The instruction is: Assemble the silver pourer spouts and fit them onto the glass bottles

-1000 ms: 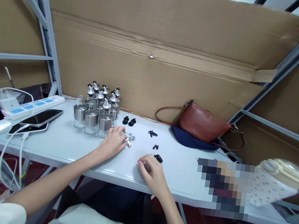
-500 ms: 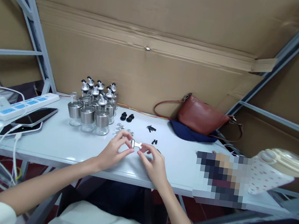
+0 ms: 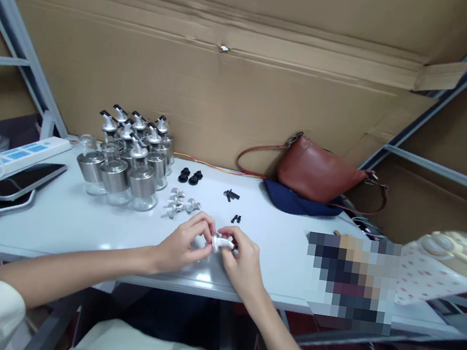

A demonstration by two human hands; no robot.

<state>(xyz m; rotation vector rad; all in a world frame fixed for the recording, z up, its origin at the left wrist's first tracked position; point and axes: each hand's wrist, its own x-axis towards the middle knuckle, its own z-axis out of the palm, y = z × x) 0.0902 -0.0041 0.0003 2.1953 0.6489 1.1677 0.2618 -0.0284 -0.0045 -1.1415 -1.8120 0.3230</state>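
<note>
A silver pour spout is held just above the table's front part, between both hands. The thumb and fingers of my left hand pinch its round base. My right hand is closed at its narrow, curved end; a small dark bit shows between those fingertips, too small to name. Beyond my left hand lie several loose silver spouts. Farther back sit several black stoppers. Small black plugs and flat black levers lie past my right hand.
Glass bottles with steel bands stand at the left, several topped with spouts. Left of them are a power strip and tablets with cables. A brown bag rests on blue cloth. A dotted cup stands right.
The view has shifted, so the bottles appear farther left. The spout has turned between my hands, its narrow end now tucked into my right fingers. Both hands still hold it.
</note>
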